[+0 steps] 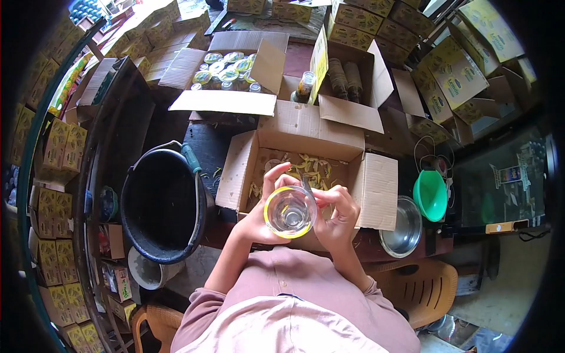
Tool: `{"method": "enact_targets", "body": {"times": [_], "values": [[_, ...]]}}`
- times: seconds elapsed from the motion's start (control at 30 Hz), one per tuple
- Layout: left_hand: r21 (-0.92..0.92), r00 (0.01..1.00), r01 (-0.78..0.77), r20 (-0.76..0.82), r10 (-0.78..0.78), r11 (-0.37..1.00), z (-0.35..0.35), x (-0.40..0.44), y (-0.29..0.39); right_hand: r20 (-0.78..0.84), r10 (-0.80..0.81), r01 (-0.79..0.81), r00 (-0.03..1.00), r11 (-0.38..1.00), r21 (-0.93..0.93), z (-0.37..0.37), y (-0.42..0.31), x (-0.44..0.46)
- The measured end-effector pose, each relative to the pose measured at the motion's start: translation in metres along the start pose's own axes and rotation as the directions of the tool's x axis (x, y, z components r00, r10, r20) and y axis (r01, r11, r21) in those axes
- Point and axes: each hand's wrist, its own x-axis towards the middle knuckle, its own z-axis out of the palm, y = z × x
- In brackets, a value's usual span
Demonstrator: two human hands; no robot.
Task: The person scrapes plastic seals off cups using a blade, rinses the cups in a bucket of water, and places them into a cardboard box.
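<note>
My left hand is wrapped round the side of a clear cup with a yellow band at its rim. The cup's open mouth faces me, and I see nothing inside it. My right hand is closed at the cup's right side, thumb and fingers pinching a narrow dark blade-like tool that lies against the rim. Its exact kind is hard to make out. Both hands are above an open cardboard box with yellow-green strips scattered on its bottom.
A black bucket stands left, a steel bowl and green bowl right. Behind are a box of lidded cups, a box with stacked cups and a filled jar. Yellow cartons are piled around.
</note>
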Motion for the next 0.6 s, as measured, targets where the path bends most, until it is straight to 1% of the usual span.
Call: {"method": "enact_targets", "body": {"times": [0.1, 0.17, 0.2, 0.27, 0.37, 0.4, 0.47, 0.6], "values": [[-0.058, 0.997, 0.055, -0.046, -0.058, 0.997, 0.000, 0.000, -0.002, -0.060, 0.066, -0.065, 0.996, 0.998, 0.008, -0.001, -0.001, 0.000], [-0.005, 0.991, 0.112, -0.075, -0.112, 0.994, -0.004, -0.001, -0.007, -0.130, 0.135, -0.133, 0.982, 0.991, 0.030, 0.000, -0.004, -0.002], [0.022, 0.986, 0.140, -0.089, -0.137, 0.990, -0.006, 0.000, -0.008, -0.130, 0.146, -0.143, 0.981, 0.989, 0.032, -0.001, -0.004, -0.002], [-0.175, 0.986, 0.013, -0.162, -0.042, 0.985, 0.000, 0.003, -0.008, -0.131, 0.170, -0.167, 0.977, 0.985, 0.036, -0.002, -0.004, -0.002], [-0.293, 0.970, -0.052, -0.242, -0.022, 0.955, -0.002, 0.002, -0.021, -0.184, 0.138, -0.140, 0.973, 0.990, -0.001, 0.001, -0.005, -0.005], [-0.304, 0.972, -0.062, -0.236, -0.012, 0.951, 0.000, 0.003, -0.019, -0.174, 0.107, -0.111, 0.979, 0.994, -0.012, 0.003, -0.006, -0.004], [-0.338, 0.966, -0.038, -0.254, -0.052, 0.940, 0.002, 0.003, -0.016, -0.154, 0.048, -0.053, 0.987, 0.998, -0.032, 0.006, -0.007, -0.004], [-0.438, 0.957, -0.008, -0.263, -0.119, 0.899, 0.007, 0.003, -0.010, -0.106, 0.025, -0.035, 0.994, 0.995, -0.098, 0.009, -0.008, -0.004]]}}
